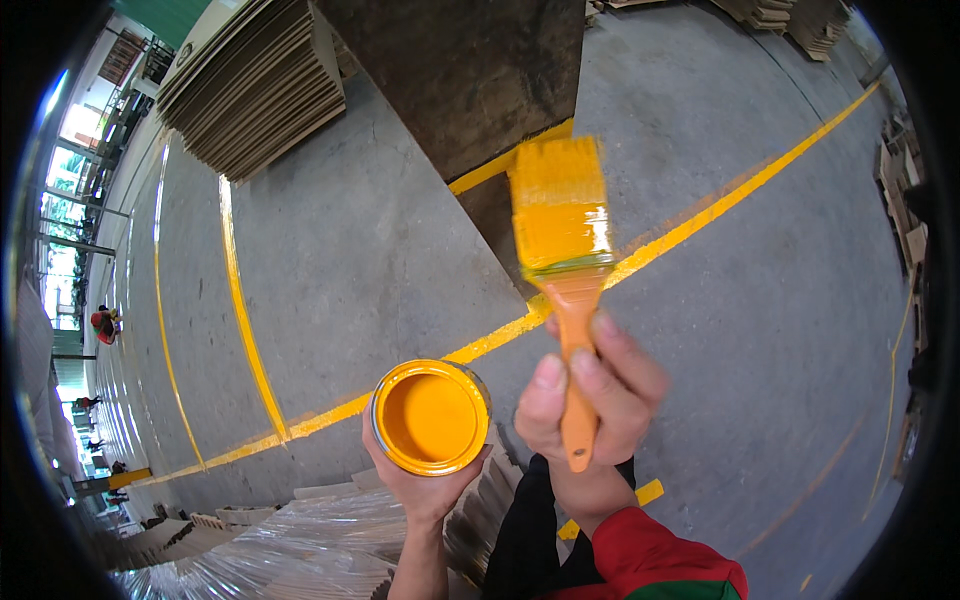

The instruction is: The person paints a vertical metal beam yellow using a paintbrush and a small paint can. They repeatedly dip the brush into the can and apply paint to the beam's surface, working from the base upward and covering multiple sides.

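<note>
My right hand (605,395) grips a wide paintbrush (575,300) by its orange wooden handle. The bristles point away from me and are coated in wet yellow paint. Lower and to the left, my left hand (425,495) is wrapped round a round paint can (484,385), which has no lid on and holds yellow paint. Paint smears its rim. Beyond the brush stands a dark brown pillar (470,80) with a yellow band (490,172) near its lower part; the brush covers part of that band.
A yellow floor line (740,195) crosses the grey concrete floor (330,240) past the pillar's foot. Stacked cardboard sheets (255,90) stand at the far left. Plastic-wrapped stacks (330,540) lie at the lower left. Another person (104,325) crouches far off at the left.
</note>
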Motion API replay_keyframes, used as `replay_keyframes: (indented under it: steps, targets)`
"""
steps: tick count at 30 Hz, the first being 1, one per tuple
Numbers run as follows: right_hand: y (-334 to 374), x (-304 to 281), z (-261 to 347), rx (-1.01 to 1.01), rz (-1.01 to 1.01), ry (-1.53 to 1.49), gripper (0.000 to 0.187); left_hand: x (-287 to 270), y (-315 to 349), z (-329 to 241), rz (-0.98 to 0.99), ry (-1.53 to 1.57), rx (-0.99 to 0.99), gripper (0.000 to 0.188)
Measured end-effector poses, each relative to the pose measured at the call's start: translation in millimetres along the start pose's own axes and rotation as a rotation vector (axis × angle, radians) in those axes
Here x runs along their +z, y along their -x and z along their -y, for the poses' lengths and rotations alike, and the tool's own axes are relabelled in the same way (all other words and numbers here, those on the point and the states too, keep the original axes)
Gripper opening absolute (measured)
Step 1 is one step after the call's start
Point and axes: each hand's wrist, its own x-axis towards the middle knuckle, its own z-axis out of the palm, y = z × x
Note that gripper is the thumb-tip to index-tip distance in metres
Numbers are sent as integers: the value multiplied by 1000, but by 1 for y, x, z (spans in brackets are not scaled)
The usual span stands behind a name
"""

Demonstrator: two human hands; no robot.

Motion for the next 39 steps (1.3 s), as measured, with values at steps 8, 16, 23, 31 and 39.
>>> replay_keyframes:
  steps: [8, 16, 23, 31, 39]
  targets:
    - [3, -3, 13, -50, 128, -211, 37, 0, -3, -1, 24, 0, 4, 121]
    - [5, 1, -2, -3, 34, -55, 39, 1, -1, 0, -1, 1, -7, 121]
    - [10, -1, 9, -45, 45, -294, 41, 0, -2, 0, 30, 18, 31, 121]
    - [6, -1, 6, -5, 115, -165, 38, 1, 0, -3, 10, -43, 30, 119]
    - [4, -6, -8, -6, -111, -103, 40, 2, -1, -3, 23, -5, 24, 121]
